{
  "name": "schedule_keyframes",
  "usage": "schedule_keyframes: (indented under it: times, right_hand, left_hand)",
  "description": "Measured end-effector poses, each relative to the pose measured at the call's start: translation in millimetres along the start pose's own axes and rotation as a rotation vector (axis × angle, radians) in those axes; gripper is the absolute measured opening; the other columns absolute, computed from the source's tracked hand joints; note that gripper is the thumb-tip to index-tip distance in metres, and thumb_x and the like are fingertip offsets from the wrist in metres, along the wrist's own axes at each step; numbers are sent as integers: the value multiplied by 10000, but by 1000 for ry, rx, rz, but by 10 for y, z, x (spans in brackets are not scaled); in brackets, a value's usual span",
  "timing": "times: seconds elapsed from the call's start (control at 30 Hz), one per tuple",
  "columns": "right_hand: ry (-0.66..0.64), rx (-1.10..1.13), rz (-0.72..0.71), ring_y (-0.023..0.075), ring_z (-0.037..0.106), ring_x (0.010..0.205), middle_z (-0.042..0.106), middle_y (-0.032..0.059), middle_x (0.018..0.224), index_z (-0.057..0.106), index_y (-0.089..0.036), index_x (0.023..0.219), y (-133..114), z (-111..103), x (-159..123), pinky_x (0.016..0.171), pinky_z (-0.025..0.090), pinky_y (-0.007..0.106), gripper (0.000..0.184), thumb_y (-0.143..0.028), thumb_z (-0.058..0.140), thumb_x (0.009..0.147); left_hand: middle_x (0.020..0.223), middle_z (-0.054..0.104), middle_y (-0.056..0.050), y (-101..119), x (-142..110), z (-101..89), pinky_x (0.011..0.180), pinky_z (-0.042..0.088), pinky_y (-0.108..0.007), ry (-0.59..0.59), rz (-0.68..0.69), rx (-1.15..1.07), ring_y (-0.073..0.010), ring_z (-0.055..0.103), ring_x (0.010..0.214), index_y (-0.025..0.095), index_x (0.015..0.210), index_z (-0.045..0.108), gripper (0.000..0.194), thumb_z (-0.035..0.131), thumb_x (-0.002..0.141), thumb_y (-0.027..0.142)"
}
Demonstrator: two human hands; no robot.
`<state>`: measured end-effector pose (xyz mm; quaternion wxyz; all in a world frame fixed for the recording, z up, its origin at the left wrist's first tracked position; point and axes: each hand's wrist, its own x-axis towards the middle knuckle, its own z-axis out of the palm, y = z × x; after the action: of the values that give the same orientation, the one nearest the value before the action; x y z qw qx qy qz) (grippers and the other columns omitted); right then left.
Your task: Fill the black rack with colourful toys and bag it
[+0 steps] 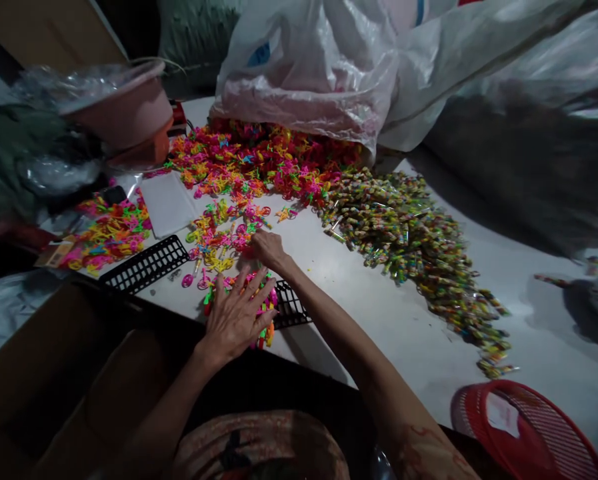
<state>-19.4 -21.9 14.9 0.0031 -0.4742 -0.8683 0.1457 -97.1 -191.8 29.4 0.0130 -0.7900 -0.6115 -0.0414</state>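
My left hand [236, 313] lies palm down with its fingers spread over small colourful plastic pieces [266, 333] at the table's near edge. These pieces partly cover a black slotted tray [291, 305]. Just beyond, my right hand [270, 251] is closed, its fingertips turned down at a loose scatter of pink and yellow plastic pieces [221, 243]. What the right fingers hold, if anything, is hidden from me. Another black slotted tray [149, 263] sits to the left, its slots showing the table.
Behind is a large heap of bright plastic pieces [259, 160] spilling from a plastic sack [309, 67]. Wrapped thin sticks [409, 233] are piled to the right. A red basket [523, 427], a pink basin [123, 107] and a stack of clear bags [169, 200] stand around.
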Motion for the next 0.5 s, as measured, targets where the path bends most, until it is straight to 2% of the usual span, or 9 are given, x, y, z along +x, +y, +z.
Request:
schedule_keyframes:
  times: [0.07, 0.13, 0.2, 0.3, 0.4, 0.5]
  right_hand:
    - [0, -25, 57, 264, 626, 979, 632, 178, 1083, 661, -133, 1029, 75, 8, -23, 729, 434, 314, 258, -191, 440, 909]
    - [34, -10, 131, 255, 626, 958, 627, 172, 1090, 652, -137, 1026, 267, 18, -177, 713, 424, 308, 247, -186, 443, 903]
    - [63, 54, 183, 223, 619, 913, 635, 129, 1069, 642, -162, 1003, 495, 40, -421, 691, 408, 286, 207, -200, 477, 884]
    - [84, 238, 172, 170, 585, 778, 646, 70, 930, 624, -169, 936, 730, 118, -828, 662, 386, 260, 153, -189, 506, 842]
    - [129, 450, 136, 136, 519, 668, 608, 28, 805, 598, -160, 877, 761, 250, -1150, 632, 374, 243, 143, -146, 538, 748]
    - [206, 628, 109, 127, 468, 634, 544, -2, 717, 571, -169, 786, 663, 372, -1349, 596, 350, 236, 82, -168, 536, 712]
  left_hand:
    - [1495, 392, -49, -2, 3, -9, 1105, 202, -644, 3, 0, -10, -295, 295, 1407, 323, 1433, 352, 505, 360, 942, 438]
    - [1494, 393, -54, -3, 2, -18, 1097, 208, -651, 5, -1, -30, -300, 304, 1402, 318, 1427, 365, 499, 353, 943, 440]
    - [1491, 396, -64, -2, -1, -24, 1097, 201, -653, 16, 4, -48, -306, 308, 1399, 304, 1425, 374, 500, 356, 943, 437]
    - [1488, 399, -76, 0, -11, -29, 1096, 186, -661, 28, 16, -61, -318, 313, 1395, 288, 1432, 363, 513, 362, 941, 439]
    - [1496, 384, -77, -1, -17, -36, 1090, 182, -668, 7, 22, -65, -326, 305, 1397, 280, 1431, 368, 514, 353, 944, 443]
    - [1499, 379, -76, -6, -17, -43, 1095, 177, -662, 0, 24, -60, -327, 280, 1408, 281, 1425, 382, 512, 366, 939, 442]
